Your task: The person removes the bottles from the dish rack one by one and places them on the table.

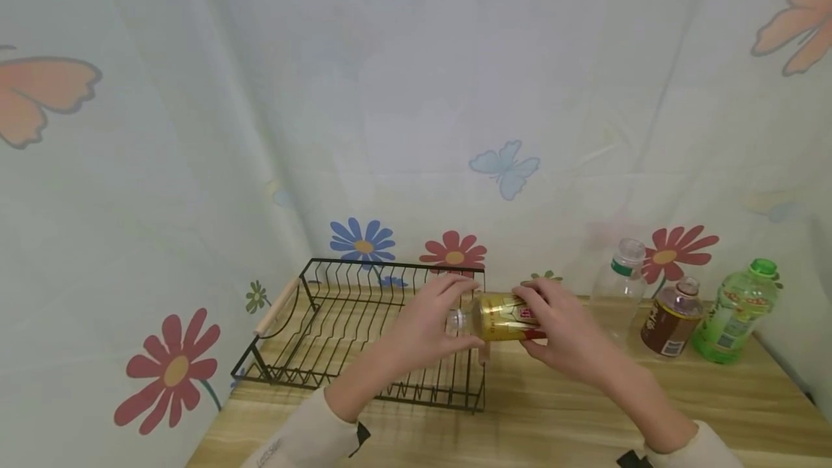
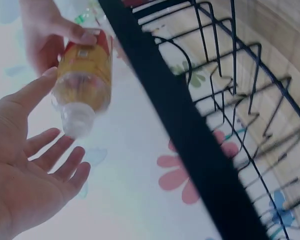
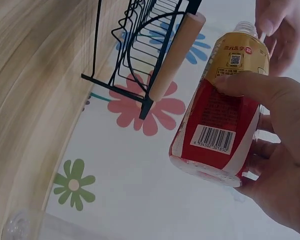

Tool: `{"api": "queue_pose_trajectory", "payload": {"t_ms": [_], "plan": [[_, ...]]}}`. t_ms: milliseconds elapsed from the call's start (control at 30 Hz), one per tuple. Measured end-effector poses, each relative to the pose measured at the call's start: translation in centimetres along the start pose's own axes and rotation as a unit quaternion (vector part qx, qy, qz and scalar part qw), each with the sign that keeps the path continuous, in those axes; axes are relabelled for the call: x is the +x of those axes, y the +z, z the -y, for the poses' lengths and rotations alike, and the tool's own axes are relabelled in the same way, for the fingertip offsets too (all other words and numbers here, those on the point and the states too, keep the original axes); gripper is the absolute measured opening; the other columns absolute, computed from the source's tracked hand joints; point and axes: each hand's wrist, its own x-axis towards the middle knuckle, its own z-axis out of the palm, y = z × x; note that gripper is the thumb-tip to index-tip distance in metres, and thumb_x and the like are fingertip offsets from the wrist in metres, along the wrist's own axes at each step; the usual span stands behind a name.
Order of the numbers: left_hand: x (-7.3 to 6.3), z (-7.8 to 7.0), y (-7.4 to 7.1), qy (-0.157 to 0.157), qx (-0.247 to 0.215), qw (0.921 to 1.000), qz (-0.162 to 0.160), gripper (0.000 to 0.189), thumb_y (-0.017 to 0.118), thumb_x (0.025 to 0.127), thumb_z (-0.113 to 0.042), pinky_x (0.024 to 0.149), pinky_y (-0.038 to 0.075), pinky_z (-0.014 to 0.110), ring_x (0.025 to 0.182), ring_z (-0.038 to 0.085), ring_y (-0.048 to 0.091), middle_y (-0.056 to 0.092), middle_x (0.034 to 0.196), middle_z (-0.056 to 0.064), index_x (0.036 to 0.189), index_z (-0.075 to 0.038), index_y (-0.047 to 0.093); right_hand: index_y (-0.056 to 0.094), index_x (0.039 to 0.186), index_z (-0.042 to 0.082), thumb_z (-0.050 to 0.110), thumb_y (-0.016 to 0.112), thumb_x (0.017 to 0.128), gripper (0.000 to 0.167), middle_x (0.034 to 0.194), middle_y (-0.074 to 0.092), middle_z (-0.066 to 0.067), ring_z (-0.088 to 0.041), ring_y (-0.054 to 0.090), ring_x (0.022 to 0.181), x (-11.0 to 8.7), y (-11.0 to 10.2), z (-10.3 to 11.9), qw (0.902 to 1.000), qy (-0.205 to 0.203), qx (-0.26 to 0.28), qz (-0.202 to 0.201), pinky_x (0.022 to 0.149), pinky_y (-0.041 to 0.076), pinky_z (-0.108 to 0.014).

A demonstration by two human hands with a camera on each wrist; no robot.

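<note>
A clear plastic bottle [image 1: 505, 318] with a gold and red label is held sideways above the table, its neck pointing left. My right hand [image 1: 568, 327] grips it round the label toward the base, thumb across the label in the right wrist view. No cap shows on the threaded neck [image 3: 246, 28]. Beside that neck is my left hand [image 2: 37, 172], its fingers spread and its thumb tip at the bottle's side; whether it touches cannot be told. Below and left of the bottle stands a black wire dish rack [image 1: 429, 404] with wooden handles [image 3: 177, 57].
On the right of the wooden table [image 1: 552, 425] stand a tall clear bottle [image 1: 622, 284] with a green ring, a bottle with a brown label [image 1: 672, 323] and a green bottle [image 1: 734, 316]. Behind them hangs a white curtain [image 1: 416, 92] printed with flowers and butterflies.
</note>
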Motion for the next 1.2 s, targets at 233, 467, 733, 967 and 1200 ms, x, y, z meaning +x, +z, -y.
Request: {"api": "queue_pose_trajectory", "payload": {"t_ms": [233, 467, 733, 967, 1200], "plan": [[-1.7, 1.4, -1.4, -0.038, -0.027, 0.9989, 0.001, 0.089, 0.088, 0.086, -0.049, 0.117, 0.043, 0.049, 0.148, 0.025, 0.043, 0.045, 0.162, 0.003, 0.160, -0.022, 0.046, 0.056, 0.142, 0.005, 0.008, 0.098, 0.073, 0.081, 0.128, 0.054, -0.016, -0.031, 0.060, 0.108, -0.4, -0.3, -1.6, 0.9977, 0.043, 0.052, 0.000, 0.085, 0.062, -0.048], [-3.3, 2.6, -1.7, -0.063, -0.030, 0.9971, 0.029, 0.094, 0.086, 0.083, -0.056, 0.116, 0.043, 0.050, 0.147, 0.026, 0.044, 0.046, 0.161, 0.004, 0.161, -0.025, 0.044, 0.051, 0.144, 0.007, 0.011, 0.092, 0.083, 0.073, 0.130, 0.052, -0.011, -0.030, 0.060, 0.112, -0.8, 0.5, -3.3, 0.9816, 0.100, 0.163, 0.000, 0.089, 0.062, -0.050], [-5.3, 3.6, -1.0, -0.068, -0.032, 0.9888, 0.129, 0.104, 0.081, 0.074, -0.077, 0.117, 0.042, 0.053, 0.148, 0.025, 0.044, 0.050, 0.159, -0.004, 0.159, -0.026, 0.048, 0.044, 0.150, 0.004, 0.020, 0.084, 0.094, 0.071, 0.142, 0.055, -0.019, -0.043, 0.054, 0.131, -1.2, 2.3, -5.1, 0.9459, 0.157, 0.284, -0.010, 0.108, 0.045, -0.069], [-7.1, 4.5, 0.4, -0.046, -0.074, 0.9767, 0.196, 0.093, 0.080, 0.080, -0.072, 0.112, 0.048, 0.044, 0.133, 0.015, 0.056, 0.059, 0.147, -0.013, 0.156, -0.026, 0.052, 0.041, 0.151, 0.003, 0.027, 0.083, 0.095, 0.074, 0.146, 0.054, -0.024, -0.048, 0.049, 0.138, -1.4, 4.6, -6.7, 0.9157, 0.221, 0.336, -0.003, 0.112, 0.039, -0.071], [-8.1, 4.7, 1.6, -0.039, -0.083, 0.9693, 0.228, 0.069, 0.082, 0.086, -0.060, 0.098, 0.055, 0.032, 0.115, 0.005, 0.063, 0.067, 0.131, -0.015, 0.143, -0.026, 0.063, 0.041, 0.148, -0.001, 0.017, 0.083, 0.094, 0.071, 0.147, 0.052, -0.029, -0.050, 0.047, 0.139, -1.8, 7.6, -8.1, 0.8997, 0.240, 0.365, -0.001, 0.115, 0.038, -0.068]]}}
